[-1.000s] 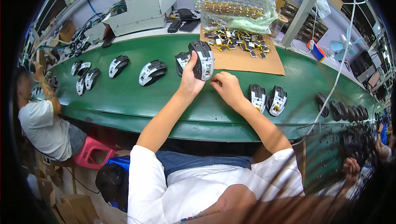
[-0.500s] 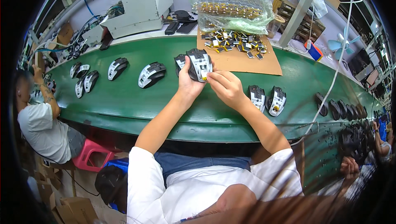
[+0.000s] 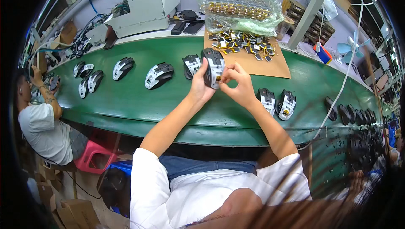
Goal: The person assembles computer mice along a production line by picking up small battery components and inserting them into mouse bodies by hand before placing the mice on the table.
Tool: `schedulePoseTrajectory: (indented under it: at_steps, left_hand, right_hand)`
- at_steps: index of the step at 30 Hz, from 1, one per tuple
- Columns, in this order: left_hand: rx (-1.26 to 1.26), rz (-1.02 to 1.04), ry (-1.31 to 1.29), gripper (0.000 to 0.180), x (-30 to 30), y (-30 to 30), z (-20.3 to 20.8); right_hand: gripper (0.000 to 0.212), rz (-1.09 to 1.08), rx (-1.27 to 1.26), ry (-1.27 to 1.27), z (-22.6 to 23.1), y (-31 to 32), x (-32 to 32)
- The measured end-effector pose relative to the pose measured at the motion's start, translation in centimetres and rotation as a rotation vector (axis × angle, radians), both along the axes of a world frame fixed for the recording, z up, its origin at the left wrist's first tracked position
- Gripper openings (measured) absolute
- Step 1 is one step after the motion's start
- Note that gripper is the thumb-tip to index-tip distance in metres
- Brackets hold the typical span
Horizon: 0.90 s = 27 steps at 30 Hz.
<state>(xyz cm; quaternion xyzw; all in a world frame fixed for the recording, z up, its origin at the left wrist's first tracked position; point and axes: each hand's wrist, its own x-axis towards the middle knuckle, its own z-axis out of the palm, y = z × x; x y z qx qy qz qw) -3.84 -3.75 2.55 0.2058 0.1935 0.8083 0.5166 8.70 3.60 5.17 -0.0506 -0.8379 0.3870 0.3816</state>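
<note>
My left hand [image 3: 201,86] is wrapped round a black and grey computer mouse [image 3: 214,65] without its top cover, held up above the green bench. My right hand [image 3: 240,86] pinches thumb and forefinger together at the mouse's lower end, beside a small yellow-brown part [image 3: 218,78] in its opening. Whatever is between those fingertips is too small to make out. Just left of the held mouse, a similar half-open mouse [image 3: 192,65] rests on the bench. Two more, a mouse [image 3: 266,100] and a mouse with a yellow part inside [image 3: 286,105], lie right of my right hand.
Small battery packs [image 3: 240,42] are heaped on a cardboard sheet [image 3: 270,69], behind them a bubble-wrapped stack [image 3: 240,7]. More mice [image 3: 159,76] sit to the left, black shells [image 3: 344,114] to the right. A white cable [image 3: 337,98] hangs across the bench. A co-worker [image 3: 46,127] sits at left.
The mouse has turned a little in my left hand. My right fingers have shifted from over its lower opening to the edge, and the white piece seen there earlier no longer shows.
</note>
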Motion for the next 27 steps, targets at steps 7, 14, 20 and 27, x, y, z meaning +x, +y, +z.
schedulePoseTrajectory:
  at_steps: [7,14,20,27]
  left_hand:
    - [0.084,0.029,-0.13,0.049,-1.9,0.1,-0.9]
    - [0.023,0.064,-0.142,0.046,-1.6,0.1,-0.9]
    - [0.042,0.076,-0.173,0.047,-1.2,0.1,-0.8]
    - [0.104,0.02,-0.258,0.051,-3.2,-1.2,-0.6]
  right_hand:
    - [0.034,-0.046,0.174,-0.002,-0.5,-2.4,-0.4]
    - [0.035,-0.092,0.288,0.028,-1.4,-3.1,-0.6]
    - [0.036,-0.19,0.317,-0.003,-1.0,-3.9,-0.8]
    - [0.016,-0.08,0.211,0.01,3.0,0.5,-4.9]
